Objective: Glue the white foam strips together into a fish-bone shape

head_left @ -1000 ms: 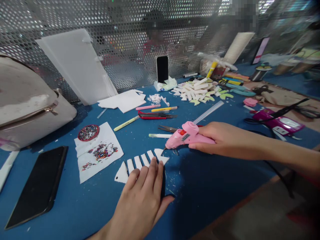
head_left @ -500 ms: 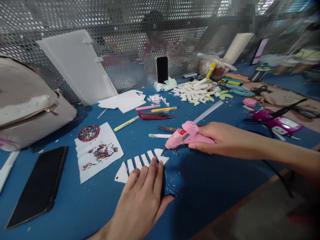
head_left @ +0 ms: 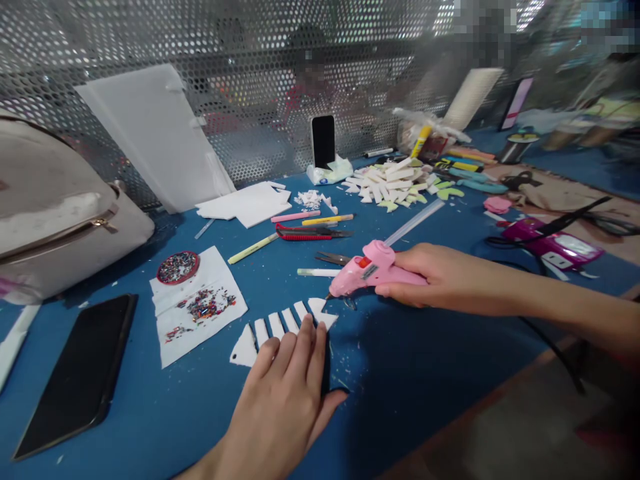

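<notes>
White foam pieces laid out as a fish skeleton [head_left: 276, 325] lie flat on the blue table, with a pointed head at the left and a forked tail at the right. My left hand [head_left: 286, 380] rests over their lower part, fingers stretched out and fingertips on the pieces near the tail. A pink hot glue gun [head_left: 363, 272] is gripped in my right hand [head_left: 425, 277]; a clear glue stick [head_left: 415, 221] sticks out of its back. The nozzle sits at the tail piece; whether it touches I cannot tell. My left hand hides part of the fish.
Beads lie on a white paper [head_left: 173, 347] beside a red dish [head_left: 177, 267]. Behind are a red utility knife [head_left: 305, 231], pliers [head_left: 333, 258], several markers and a foam-piece pile [head_left: 393, 179]. A black phone [head_left: 77, 373] lies left; a purple power strip [head_left: 553, 247], right.
The view has shifted very slightly. Both hands, the glue gun and the foam fish stay practically where they were.
</notes>
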Demonstrator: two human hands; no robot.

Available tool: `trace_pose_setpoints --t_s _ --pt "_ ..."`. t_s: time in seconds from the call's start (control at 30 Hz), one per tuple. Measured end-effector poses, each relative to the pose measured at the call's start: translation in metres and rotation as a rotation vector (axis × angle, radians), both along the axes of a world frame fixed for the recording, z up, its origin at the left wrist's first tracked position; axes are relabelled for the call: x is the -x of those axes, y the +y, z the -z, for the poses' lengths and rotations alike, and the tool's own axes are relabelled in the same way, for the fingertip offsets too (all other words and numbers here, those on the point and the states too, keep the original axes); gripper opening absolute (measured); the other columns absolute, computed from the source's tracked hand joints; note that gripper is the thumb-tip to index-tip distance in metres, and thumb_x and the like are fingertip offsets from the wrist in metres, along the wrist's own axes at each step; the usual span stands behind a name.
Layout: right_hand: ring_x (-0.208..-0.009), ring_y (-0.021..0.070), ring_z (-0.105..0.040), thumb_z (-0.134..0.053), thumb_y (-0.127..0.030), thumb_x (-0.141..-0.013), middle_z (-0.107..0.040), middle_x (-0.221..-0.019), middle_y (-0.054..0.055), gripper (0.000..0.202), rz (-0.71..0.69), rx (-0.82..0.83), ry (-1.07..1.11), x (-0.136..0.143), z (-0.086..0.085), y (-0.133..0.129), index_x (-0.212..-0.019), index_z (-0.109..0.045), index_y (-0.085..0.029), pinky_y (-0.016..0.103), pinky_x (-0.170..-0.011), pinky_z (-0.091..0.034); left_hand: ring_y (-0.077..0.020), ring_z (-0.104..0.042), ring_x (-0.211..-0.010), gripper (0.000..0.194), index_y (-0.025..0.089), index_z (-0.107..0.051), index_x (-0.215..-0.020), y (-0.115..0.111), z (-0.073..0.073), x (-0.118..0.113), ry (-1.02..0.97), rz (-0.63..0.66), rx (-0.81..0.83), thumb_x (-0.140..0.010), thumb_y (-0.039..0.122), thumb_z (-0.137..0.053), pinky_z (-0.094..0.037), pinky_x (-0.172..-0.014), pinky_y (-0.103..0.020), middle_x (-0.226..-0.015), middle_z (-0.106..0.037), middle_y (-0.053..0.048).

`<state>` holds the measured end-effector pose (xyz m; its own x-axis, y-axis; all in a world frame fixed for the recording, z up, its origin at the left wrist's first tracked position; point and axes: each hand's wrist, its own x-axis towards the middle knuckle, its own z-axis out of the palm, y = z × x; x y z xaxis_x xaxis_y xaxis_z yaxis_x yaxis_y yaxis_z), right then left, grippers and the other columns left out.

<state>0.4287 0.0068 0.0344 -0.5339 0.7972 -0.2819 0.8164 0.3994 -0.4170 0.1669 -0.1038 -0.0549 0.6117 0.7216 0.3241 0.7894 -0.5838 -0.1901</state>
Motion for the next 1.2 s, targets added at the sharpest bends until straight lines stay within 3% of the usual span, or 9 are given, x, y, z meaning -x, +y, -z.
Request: trace_pose_setpoints --t_s 0.5,0.7,0.8,0.97,1.07,1.2 --pt "-0.057 0.0171 -0.054 -0.05 -0.06 -0.09 -0.061 -0.063 0.001 0.045 0.014 0.102 0.022 0.003 -0.003 0.0 -0.072 -0.056 -0.019 0.027 -0.055 -0.031 -0.0258 -0.059 -0.107 0.06 0.007 -0.057 -0.139 0.0 -0.001 0.0 -0.009 0.002 -0.005 -0.108 0.045 -0.022 -0.035 -0.092 -0.041 -0.136 -0.063 -0.015" --pt "-0.057 0.0159 -0.052 -0.047 -0.062 -0.092 -0.06 -0.062 0.001 0.05 -0.009 0.061 0.018 0.0 -0.003 0.001 -0.071 -0.059 -0.018 0.026 -0.054 -0.031 -0.0258 -0.059 -0.108 0.06 0.008 -0.055 -0.141 0.0 0.0 -0.001 0.003 -0.002 0.007 -0.108 0.046 -0.022 -0.035 -0.093 -0.041 -0.139 -0.061 -0.015" --pt "-0.06 0.0155 -0.052 -0.047 -0.067 -0.092 -0.062 -0.067 0.001 0.056 0.027 -0.088 0.05 -0.015 -0.004 0.009 -0.074 -0.064 -0.017 0.027 -0.056 -0.033 -0.0262 -0.059 -0.107 0.059 0.008 -0.056 -0.14 0.0 0.0 0.0 0.001 -0.003 -0.008 -0.108 0.044 -0.021 -0.035 -0.093 -0.041 -0.138 -0.062 -0.015" --pt "-0.047 0.0111 -0.046 -0.049 -0.077 -0.086 -0.052 -0.049 -0.001 0.066 0.178 -0.262 0.085 -0.043 -0.013 0.034 -0.057 -0.057 -0.018 0.028 -0.053 -0.032 -0.0263 -0.058 -0.108 0.06 0.008 -0.058 -0.138 -0.001 0.0 0.0 0.002 -0.004 -0.015 -0.108 0.043 -0.018 -0.035 -0.092 -0.041 -0.137 -0.062 -0.015" --pt "-0.048 0.0094 -0.047 -0.049 -0.07 -0.089 -0.055 -0.052 0.0 0.062 0.205 -0.2 0.095 -0.051 -0.01 0.049 -0.058 -0.057 -0.018 0.027 -0.055 -0.035 -0.0265 -0.058 -0.109 0.06 0.008 -0.055 -0.141 -0.001 0.001 0.0 0.018 -0.008 0.0 -0.108 0.044 -0.019 -0.035 -0.093 -0.042 -0.139 -0.061 -0.015" --pt "-0.05 0.0073 -0.045 -0.052 -0.055 -0.093 -0.06 -0.061 0.001 0.048 0.236 -0.048 0.162 -0.056 0.009 0.064 -0.066 -0.06 -0.017 0.026 -0.053 -0.032 -0.027 -0.058 -0.109 0.059 0.008 -0.054 -0.142 -0.001 0.001 0.0 0.02 -0.006 -0.004 -0.108 0.044 -0.021 -0.035 -0.094 -0.042 -0.14 -0.06 -0.016"
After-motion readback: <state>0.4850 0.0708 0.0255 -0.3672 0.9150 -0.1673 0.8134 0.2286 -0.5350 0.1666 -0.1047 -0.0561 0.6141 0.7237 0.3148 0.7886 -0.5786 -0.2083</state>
